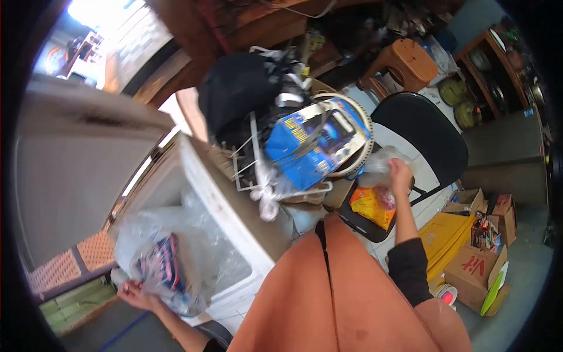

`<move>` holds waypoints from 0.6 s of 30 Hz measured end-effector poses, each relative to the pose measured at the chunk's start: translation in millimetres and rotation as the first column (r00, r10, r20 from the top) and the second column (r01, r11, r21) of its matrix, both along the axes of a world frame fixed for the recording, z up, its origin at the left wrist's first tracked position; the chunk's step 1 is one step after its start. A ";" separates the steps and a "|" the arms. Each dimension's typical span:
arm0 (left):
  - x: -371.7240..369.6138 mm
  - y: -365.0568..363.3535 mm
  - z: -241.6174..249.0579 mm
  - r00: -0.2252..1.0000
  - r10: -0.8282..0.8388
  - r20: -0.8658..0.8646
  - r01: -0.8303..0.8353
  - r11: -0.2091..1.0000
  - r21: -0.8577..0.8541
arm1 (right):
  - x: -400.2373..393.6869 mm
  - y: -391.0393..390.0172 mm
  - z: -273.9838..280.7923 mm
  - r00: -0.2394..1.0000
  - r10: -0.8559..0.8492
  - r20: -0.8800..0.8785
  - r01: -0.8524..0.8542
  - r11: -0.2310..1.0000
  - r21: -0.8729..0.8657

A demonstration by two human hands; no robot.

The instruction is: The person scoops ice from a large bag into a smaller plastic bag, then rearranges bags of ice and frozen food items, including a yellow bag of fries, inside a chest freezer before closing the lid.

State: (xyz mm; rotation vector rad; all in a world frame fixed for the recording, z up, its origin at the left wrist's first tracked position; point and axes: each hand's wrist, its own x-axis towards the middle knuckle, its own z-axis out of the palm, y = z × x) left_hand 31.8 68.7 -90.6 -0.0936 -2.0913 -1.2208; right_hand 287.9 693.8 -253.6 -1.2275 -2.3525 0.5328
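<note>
My left hand is at the lower left, its fingers closed on the edge of a large clear plastic bag. Inside that bag shows a bundle with dark, pink and white stripes. The bag lies in the opening of a white-framed cabinet like a fridge. On the right, my right hand grips a crumpled clear plastic bag above a dark chair seat. Just below it lies a yellow-orange packet, with something pinkish in clear wrap at its side.
A grey door stands at the left. Ahead are a blue printed box, a white wire rack and a black bag. A black chair back, an orange stool and cardboard boxes stand to the right.
</note>
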 end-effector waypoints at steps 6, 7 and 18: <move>9.3 34.9 8.3 0.991 -0.026 0.128 -0.004 0.973 0.230 | 31.6 -64.0 167.0 0.952 0.056 -0.303 -0.079 0.995 -0.065; 10.9 35.0 10.1 0.985 -0.101 0.138 0.064 0.966 0.249 | 35.5 -79.0 192.7 0.927 0.118 -0.357 -0.153 0.985 -0.073; 56.2 28.0 69.5 0.898 -0.407 -0.168 0.425 0.702 0.572 | -144.2 -259.5 285.7 0.540 0.581 -0.609 -0.804 0.569 -0.170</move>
